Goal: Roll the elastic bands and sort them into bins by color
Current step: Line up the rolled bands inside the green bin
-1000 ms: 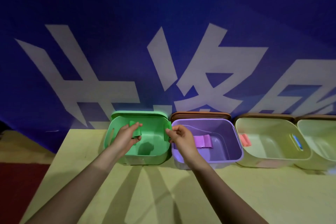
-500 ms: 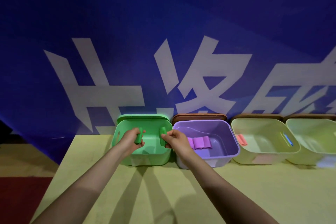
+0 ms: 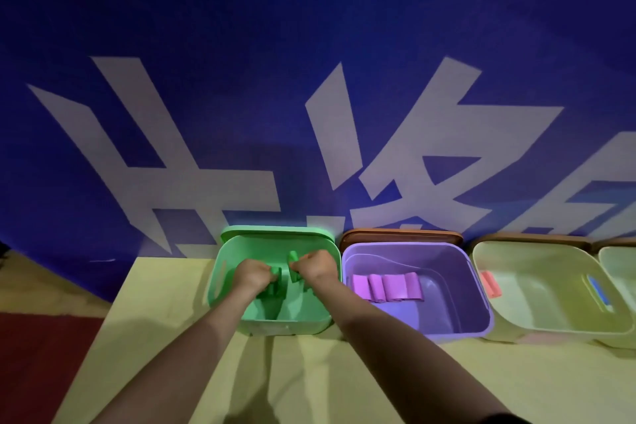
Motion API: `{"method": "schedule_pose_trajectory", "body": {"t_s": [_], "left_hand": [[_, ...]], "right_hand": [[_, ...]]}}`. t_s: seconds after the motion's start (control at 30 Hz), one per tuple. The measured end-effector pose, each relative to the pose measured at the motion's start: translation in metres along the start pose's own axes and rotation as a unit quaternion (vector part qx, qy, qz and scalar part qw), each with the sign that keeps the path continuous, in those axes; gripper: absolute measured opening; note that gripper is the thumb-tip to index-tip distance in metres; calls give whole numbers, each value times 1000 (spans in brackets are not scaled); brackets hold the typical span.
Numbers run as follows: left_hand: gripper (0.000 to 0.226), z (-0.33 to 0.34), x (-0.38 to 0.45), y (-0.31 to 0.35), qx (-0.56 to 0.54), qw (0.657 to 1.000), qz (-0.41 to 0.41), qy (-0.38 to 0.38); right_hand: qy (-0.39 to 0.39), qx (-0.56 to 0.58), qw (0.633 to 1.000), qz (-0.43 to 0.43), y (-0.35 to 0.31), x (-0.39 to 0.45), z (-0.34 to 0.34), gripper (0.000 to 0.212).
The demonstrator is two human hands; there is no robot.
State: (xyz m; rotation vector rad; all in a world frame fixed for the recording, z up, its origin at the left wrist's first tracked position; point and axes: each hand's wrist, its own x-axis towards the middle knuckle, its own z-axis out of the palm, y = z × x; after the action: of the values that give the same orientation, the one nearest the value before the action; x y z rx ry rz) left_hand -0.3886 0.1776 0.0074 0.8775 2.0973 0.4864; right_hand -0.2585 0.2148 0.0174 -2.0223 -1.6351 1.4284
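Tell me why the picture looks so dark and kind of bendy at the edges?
Head view: the room is dim and tinted blue, so colours look murky; the wide lens curves the pale green bin at the right edge; soft arm shadows fall on the yellow table; the left hand and right hand gripping the green band over the green bin look slightly blurred.

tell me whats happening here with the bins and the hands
A person is working on a green elastic band over the green bin, gripping one end in the left hand and the other in the right hand. Rolled purple bands lie in the purple bin beside it. Two pale bins stand further right.
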Motion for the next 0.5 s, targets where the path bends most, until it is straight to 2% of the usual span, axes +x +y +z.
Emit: {"method": "schedule_pose_trajectory", "body": {"t_s": [0.07, 0.13, 0.2, 0.23, 0.27, 0.33, 0.4, 0.47, 0.5], "left_hand": [[32, 2, 5, -3, 46, 999, 9, 17], [40, 3, 13, -8, 81, 996, 12, 28], [37, 4, 19, -11, 96, 995, 14, 29], [26, 4, 22, -11, 98, 995, 15, 21], [13, 5, 24, -12, 97, 995, 24, 15], [21, 9, 30, -16, 93, 995, 32, 19], [27, 12, 34, -18, 93, 995, 42, 18], [22, 16, 39, -20, 103, 993, 51, 15], [21, 17, 42, -21, 103, 993, 54, 18]], "right_hand": [[3, -24, 999, 37, 4, 11, 8, 41], [-13, -44, 997, 60, 12, 22, 20, 40], [-7, -31, 998, 62, 19, 28, 32, 35], [-9, -19, 998, 62, 26, 41, 41, 32], [-38, -69, 996, 38, 33, 50, 49, 28], [-55, -148, 987, 10, 38, 56, 57, 27], [-57, -101, 992, 40, 26, 49, 53, 28], [-37, -15, 997, 59, 16, 46, 48, 29], [-32, -22, 997, 64, 13, 45, 47, 30]]}}
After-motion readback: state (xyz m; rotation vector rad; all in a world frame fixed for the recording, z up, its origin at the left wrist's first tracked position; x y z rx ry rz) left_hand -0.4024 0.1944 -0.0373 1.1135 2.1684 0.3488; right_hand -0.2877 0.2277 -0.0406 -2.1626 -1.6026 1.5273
